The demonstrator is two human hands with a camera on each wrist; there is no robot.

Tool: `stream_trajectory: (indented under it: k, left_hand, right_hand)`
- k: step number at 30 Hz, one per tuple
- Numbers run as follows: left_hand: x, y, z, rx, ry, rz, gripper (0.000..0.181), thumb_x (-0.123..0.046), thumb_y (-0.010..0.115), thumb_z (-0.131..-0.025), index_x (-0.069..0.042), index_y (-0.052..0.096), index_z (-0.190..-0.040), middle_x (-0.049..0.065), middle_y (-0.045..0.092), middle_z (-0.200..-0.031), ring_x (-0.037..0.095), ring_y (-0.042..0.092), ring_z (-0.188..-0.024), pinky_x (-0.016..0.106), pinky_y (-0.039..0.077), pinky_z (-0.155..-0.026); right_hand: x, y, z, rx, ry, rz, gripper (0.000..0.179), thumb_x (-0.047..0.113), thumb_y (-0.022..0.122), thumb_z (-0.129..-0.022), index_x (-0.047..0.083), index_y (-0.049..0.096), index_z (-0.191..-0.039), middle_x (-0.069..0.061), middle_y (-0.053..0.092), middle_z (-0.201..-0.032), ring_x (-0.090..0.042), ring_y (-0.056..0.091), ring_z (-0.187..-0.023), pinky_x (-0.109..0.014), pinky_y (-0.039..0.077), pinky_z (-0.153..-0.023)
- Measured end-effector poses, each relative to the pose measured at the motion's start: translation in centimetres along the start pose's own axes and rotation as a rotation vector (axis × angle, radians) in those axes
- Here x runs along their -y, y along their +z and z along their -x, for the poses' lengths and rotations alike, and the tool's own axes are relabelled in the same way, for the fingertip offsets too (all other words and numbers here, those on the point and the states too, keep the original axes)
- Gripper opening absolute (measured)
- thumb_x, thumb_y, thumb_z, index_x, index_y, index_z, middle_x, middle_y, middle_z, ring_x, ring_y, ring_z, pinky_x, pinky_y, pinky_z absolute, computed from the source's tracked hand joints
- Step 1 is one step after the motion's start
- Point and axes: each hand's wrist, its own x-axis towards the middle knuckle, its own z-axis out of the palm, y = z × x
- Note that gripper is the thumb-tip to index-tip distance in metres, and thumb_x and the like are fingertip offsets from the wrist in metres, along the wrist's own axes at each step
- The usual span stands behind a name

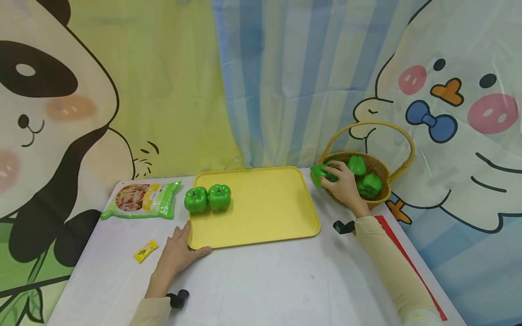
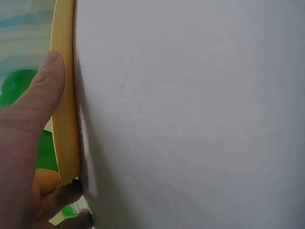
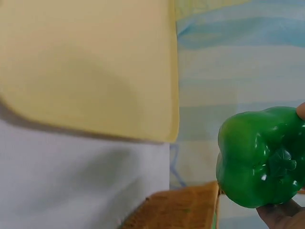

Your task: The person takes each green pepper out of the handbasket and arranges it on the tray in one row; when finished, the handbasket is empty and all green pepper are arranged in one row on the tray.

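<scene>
My right hand (image 1: 341,182) grips a green bell pepper (image 1: 320,175) at the left rim of a wicker basket (image 1: 383,165). In the right wrist view this pepper (image 3: 259,155) is held up between thumb and fingers, beside the basket. Several more green peppers (image 1: 369,186) lie inside the basket. My left hand (image 1: 177,250) rests at the near left corner of a yellow tray (image 1: 265,208), its thumb (image 2: 45,86) along the front edge and its fingers at the left side. Two green peppers (image 1: 219,197) stand side by side at the tray's left end.
A green and white food packet (image 1: 140,199) lies left of the tray, with a small yellow packet (image 1: 145,251) nearer me. Red tape (image 1: 408,262) runs along the table's right side. A printed curtain (image 1: 302,81) hangs behind the table.
</scene>
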Motion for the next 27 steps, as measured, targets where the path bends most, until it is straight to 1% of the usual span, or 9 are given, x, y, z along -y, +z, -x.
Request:
stream_trajectory:
  k: [2, 5, 10, 14, 16, 19, 21, 27]
  left_hand:
    - [0.0, 0.0, 0.0, -0.001, 0.000, -0.002, 0.126, -0.076, 0.067, -0.078, 0.000, 0.011, -0.160, 0.039, 0.016, -0.161, 0.060, 0.016, -0.148, 0.072, 0.017, -0.120]
    - [0.1, 0.0, 0.0, 0.001, -0.006, -0.005, 0.126, -0.076, 0.067, -0.077, 0.000, 0.011, -0.161, 0.039, 0.016, -0.160, 0.061, 0.016, -0.147, 0.072, 0.018, -0.120]
    - [0.1, 0.0, 0.2, 0.004, -0.011, -0.010, 0.126, -0.077, 0.067, -0.077, -0.001, 0.011, -0.161, 0.040, 0.016, -0.160, 0.064, 0.017, -0.145, 0.074, 0.020, -0.118]
    - [0.1, 0.0, 0.3, -0.002, -0.007, -0.015, 0.125, -0.076, 0.067, -0.078, 0.000, 0.011, -0.160, 0.040, 0.017, -0.160, 0.064, 0.018, -0.144, 0.073, 0.021, -0.118]
    - [0.1, 0.0, 0.3, 0.001, -0.010, -0.017, 0.126, -0.076, 0.067, -0.078, 0.000, 0.011, -0.160, 0.040, 0.017, -0.160, 0.064, 0.018, -0.145, 0.073, 0.021, -0.119]
    - [0.1, 0.1, 0.2, 0.005, -0.016, -0.019, 0.126, -0.077, 0.066, -0.077, -0.001, 0.011, -0.161, 0.040, 0.016, -0.160, 0.063, 0.017, -0.146, 0.072, 0.020, -0.119]
    - [0.1, 0.1, 0.2, 0.003, -0.014, -0.017, 0.126, -0.077, 0.066, -0.077, 0.000, 0.011, -0.161, 0.040, 0.016, -0.160, 0.062, 0.016, -0.146, 0.072, 0.019, -0.120]
    - [0.2, 0.1, 0.0, -0.016, 0.012, -0.004, 0.126, -0.076, 0.067, -0.078, 0.001, 0.012, -0.160, 0.038, 0.019, -0.160, 0.058, 0.015, -0.149, 0.072, 0.016, -0.121]
  right_hand:
    - [0.6, 0.8, -0.1, 0.009, -0.016, -0.015, 0.032, 0.010, 0.075, -0.086, -0.003, 0.073, -0.115, -0.029, 0.058, -0.129, -0.045, 0.059, -0.113, -0.058, 0.056, -0.086]
    - [1.2, 2.1, -0.1, 0.011, -0.067, -0.021, 0.031, 0.008, 0.076, -0.085, -0.003, 0.074, -0.114, -0.031, 0.060, -0.127, -0.046, 0.061, -0.112, -0.056, 0.058, -0.081]
    - [2.5, 4.2, -0.1, 0.054, -0.111, -0.065, 0.032, 0.009, 0.076, -0.086, -0.001, 0.074, -0.116, -0.031, 0.061, -0.128, -0.045, 0.062, -0.114, -0.054, 0.060, -0.080]
    - [3.7, 6.0, 0.1, 0.125, -0.080, -0.100, 0.032, 0.012, 0.073, -0.089, 0.001, 0.073, -0.119, -0.027, 0.060, -0.131, -0.043, 0.063, -0.115, -0.052, 0.062, -0.083]
    - [4.3, 6.8, 0.2, 0.173, -0.056, -0.113, 0.032, 0.015, 0.072, -0.091, 0.003, 0.073, -0.121, -0.025, 0.060, -0.133, -0.041, 0.063, -0.116, -0.051, 0.063, -0.083]
    - [5.1, 7.9, 0.3, 0.246, -0.041, -0.122, 0.033, 0.019, 0.071, -0.093, 0.005, 0.073, -0.122, -0.023, 0.058, -0.135, -0.039, 0.062, -0.117, -0.049, 0.062, -0.086]
    - [5.5, 8.5, 0.4, 0.285, -0.047, -0.118, 0.032, 0.020, 0.070, -0.093, 0.006, 0.073, -0.122, -0.024, 0.058, -0.135, -0.039, 0.062, -0.117, -0.049, 0.062, -0.088]
    - [6.5, 9.3, 0.1, 0.391, -0.016, -0.135, 0.032, 0.022, 0.069, -0.095, 0.007, 0.072, -0.122, -0.022, 0.057, -0.138, -0.040, 0.059, -0.123, -0.051, 0.058, -0.096]
